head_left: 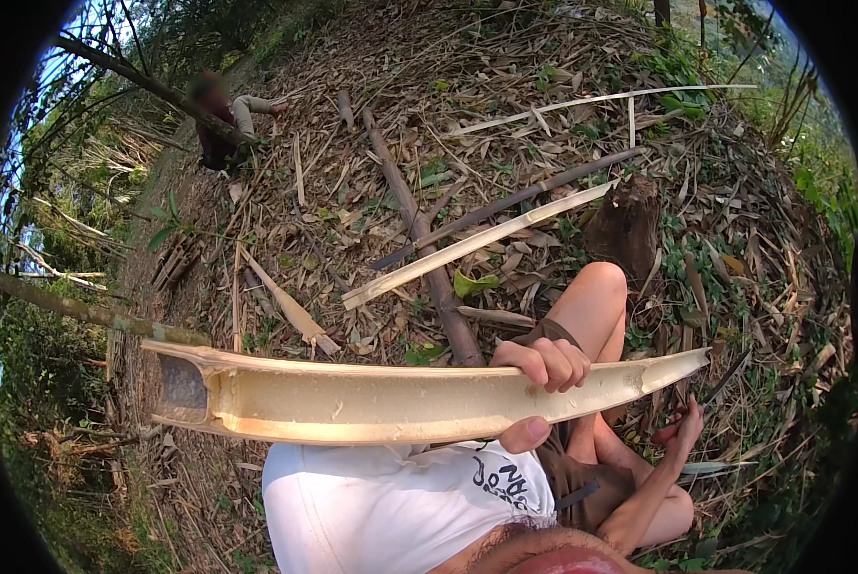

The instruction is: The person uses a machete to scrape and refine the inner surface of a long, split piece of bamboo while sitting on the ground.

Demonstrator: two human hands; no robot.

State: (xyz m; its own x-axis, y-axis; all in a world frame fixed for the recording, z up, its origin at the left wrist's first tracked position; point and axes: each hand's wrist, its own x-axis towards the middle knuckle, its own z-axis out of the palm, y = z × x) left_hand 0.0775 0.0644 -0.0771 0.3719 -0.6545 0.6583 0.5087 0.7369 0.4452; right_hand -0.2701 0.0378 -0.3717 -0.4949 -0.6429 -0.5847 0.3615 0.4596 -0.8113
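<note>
The bamboo half [391,402] covers the palm of the left hand [544,383], so only knuckles and thumb tip show. The right hand [682,435] sits half behind the bamboo's tip, and whatever it grips is too thin to make out. Far off, a person [223,120] is just a blur, half hidden behind a leaning stalk [142,81].

**A bamboo grove, outdoors on a slope**

This is open woodland, not a room. The ground [506,115] lies thick with dry bamboo leaves and husks, with green weeds poking through. Cut poles [419,230] and pale split strips [477,244] lie scattered across it. Living bamboo stems [85,311] lean in on the left against blue sky. Farther up the slope another person [220,120] crouches among the litter.
</note>
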